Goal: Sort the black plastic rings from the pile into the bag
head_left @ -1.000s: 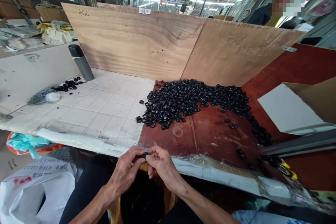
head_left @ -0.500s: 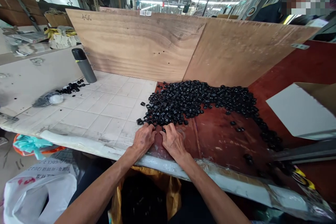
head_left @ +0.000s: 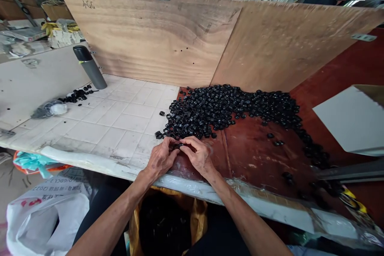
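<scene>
Drawing together since the earlier frame, the left hand [head_left: 161, 158] and right hand [head_left: 198, 155] are meeting. Far beyond the fingers, the wooden board [head_left: 150, 36] is bearing handwritten "GG"; to their left, the white sack [head_left: 45, 208] is showing "2022". Just beyond them, the black pile [head_left: 207, 112] is spreading. Both hands' fingertips are pinching one black piece [head_left: 179, 146], probably light, stiff, slippery, best gripped by opposite edges.

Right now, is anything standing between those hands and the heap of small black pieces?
Nothing visible: the left hand and right hand meet at the near edge of the heap, holding at least one black piece.
</scene>
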A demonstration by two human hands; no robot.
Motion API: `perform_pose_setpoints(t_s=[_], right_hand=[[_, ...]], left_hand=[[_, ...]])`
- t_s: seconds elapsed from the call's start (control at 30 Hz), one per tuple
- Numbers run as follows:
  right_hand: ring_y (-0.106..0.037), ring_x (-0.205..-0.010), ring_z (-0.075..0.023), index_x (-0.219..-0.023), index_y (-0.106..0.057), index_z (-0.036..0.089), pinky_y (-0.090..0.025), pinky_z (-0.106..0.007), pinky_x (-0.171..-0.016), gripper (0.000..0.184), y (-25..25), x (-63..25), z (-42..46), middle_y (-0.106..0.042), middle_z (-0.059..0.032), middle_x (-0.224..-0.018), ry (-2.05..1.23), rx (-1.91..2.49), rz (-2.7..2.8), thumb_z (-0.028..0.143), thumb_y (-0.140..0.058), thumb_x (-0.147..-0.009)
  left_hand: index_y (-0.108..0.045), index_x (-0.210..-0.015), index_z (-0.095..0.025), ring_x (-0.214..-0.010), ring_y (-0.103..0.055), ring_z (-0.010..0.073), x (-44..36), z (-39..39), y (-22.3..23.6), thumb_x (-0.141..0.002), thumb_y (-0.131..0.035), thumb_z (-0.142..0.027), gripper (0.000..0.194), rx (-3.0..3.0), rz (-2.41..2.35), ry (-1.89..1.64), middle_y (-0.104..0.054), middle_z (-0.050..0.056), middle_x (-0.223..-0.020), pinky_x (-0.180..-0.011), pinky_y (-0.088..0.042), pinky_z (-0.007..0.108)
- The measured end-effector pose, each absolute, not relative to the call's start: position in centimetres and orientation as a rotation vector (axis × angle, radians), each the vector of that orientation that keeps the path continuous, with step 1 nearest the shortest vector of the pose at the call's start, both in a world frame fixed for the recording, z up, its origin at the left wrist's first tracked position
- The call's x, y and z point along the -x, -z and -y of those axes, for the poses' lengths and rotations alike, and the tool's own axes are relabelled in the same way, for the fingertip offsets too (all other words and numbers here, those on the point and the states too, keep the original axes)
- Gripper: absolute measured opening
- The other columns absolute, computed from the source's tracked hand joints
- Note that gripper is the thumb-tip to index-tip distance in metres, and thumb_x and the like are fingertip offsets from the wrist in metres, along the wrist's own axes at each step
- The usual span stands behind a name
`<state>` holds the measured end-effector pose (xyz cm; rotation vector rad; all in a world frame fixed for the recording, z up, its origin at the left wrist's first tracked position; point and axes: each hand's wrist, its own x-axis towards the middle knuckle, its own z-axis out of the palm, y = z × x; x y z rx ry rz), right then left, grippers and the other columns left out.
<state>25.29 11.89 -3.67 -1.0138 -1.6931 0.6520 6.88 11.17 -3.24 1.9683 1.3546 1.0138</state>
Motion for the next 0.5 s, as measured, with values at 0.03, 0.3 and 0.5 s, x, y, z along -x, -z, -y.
perform_pose_setpoints(t_s=[0.03, 0.3, 0.5], right_hand=[[-0.07, -0.095, -0.0202, -0.097, -0.075, 0.023, -0.056, -0.032, -0.087, 0.01, 3.8, -25.3, -11.9, -0.074, -0.0049, -0.1, -0.651, 1.026, 1.684, 0.021, -0.067, -0.091], [-0.071, -0.088, -0.0193, -0.095, -0.076, 0.023, -0.058, -0.029, -0.079, 0.008, 3.3, -25.3, -11.5, -0.075, -0.0038, -0.096, -0.7, 1.024, 1.652, 0.023, -0.069, -0.09], [-0.071, -0.095, -0.02, -0.105, -0.076, 0.024, -0.059, -0.029, -0.079, 0.019, 2.4, -25.5, -11.1, -0.075, -0.006, -0.105, -0.724, 0.963, 1.69, 0.019, -0.065, -0.091]], left_hand=[[-0.054, -0.112, -0.023, -0.089, -0.075, 0.0199, -6.9, -11.2, 3.2, -0.09, -0.067, -0.022, 0.026, -1.894, -1.32, -1.035, -0.074, 0.003, -0.106, -0.085, -0.061, 0.035], [-0.069, -0.106, -0.02, -0.099, -0.071, 0.0186, -6.3, -11.6, 3.7, -0.091, -0.072, -0.03, 0.018, -1.702, -1.015, -1.191, -0.071, 0.006, -0.107, -0.09, -0.059, 0.032], [-0.073, -0.107, -0.022, -0.102, -0.071, 0.0193, -6.1, -11.6, 3.9, -0.088, -0.076, -0.027, 0.019, -1.713, -1.01, -1.277, -0.073, 0.005, -0.108, -0.097, -0.056, 0.035]])
